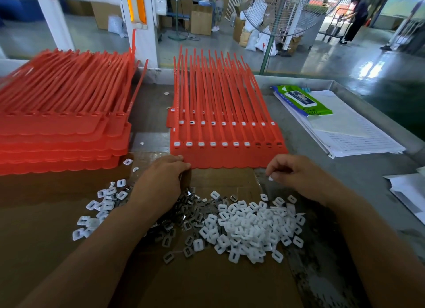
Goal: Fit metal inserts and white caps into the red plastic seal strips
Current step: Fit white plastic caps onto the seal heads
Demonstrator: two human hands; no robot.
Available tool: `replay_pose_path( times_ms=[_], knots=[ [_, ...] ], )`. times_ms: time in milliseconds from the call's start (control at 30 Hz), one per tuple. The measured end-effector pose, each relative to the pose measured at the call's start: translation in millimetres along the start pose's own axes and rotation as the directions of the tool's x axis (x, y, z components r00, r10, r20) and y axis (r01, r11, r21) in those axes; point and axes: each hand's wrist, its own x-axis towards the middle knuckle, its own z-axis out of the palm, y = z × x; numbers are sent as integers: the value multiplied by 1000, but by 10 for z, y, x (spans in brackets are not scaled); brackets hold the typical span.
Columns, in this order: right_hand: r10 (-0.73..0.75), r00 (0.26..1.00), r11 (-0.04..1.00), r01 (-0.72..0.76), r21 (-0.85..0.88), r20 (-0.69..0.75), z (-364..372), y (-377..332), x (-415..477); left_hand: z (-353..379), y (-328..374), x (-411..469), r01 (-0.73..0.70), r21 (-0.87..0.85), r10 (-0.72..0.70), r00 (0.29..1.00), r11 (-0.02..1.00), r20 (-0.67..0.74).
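The red strips (227, 157) lie on the table (333, 181) as one flat sheet. In its near row seven sockets are white and three at the right look open. The right hand (296, 172) pinches one cap (271, 178) near the sheet's right corner. The left hand (161, 181) is curled at the sheet's near edge, above the inserts (184, 215); I cannot tell if it holds one. The caps (248, 225) are probably light, smooth and easy to drop, so a pinch on two sides seems best. The thin sheet will likely bend and needs holding near its sockets.
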Motion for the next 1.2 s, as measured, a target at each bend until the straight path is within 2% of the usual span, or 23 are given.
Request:
replay_pose_path(
  times_ms=[133, 267, 467, 667, 900, 1200],
  knots=[
    [15, 993, 997, -6, 80, -120, -66, -3, 155, 0, 2, -2, 9, 8, -9, 1000, 1000, 0],
    [119, 964, 991, -103, 81, -238, -75, 61, 380, -3, 4, -7, -1, 0, 1, 1000, 1000, -13],
    [118, 944, 993, -112, 37, -307, -59, 133, 691, -3, 16, -9, -6, -4, 6, 1000, 1000, -24],
    [107, 947, 993, -86, 82, -302, 16, 187, 901, -7, 22, -18, -10, -4, 10, 999, 1000, -30],
    [117, 963, 993, -112, 35, -243, 48, 263, 952, -1, 15, -18, -13, -4, 13, 1000, 1000, -26],
    [130, 949, 991, -116, 67, -287, 98, 282, 940, -2, 18, -9, -12, 5, 13, 1000, 1000, -27]
  ],
)
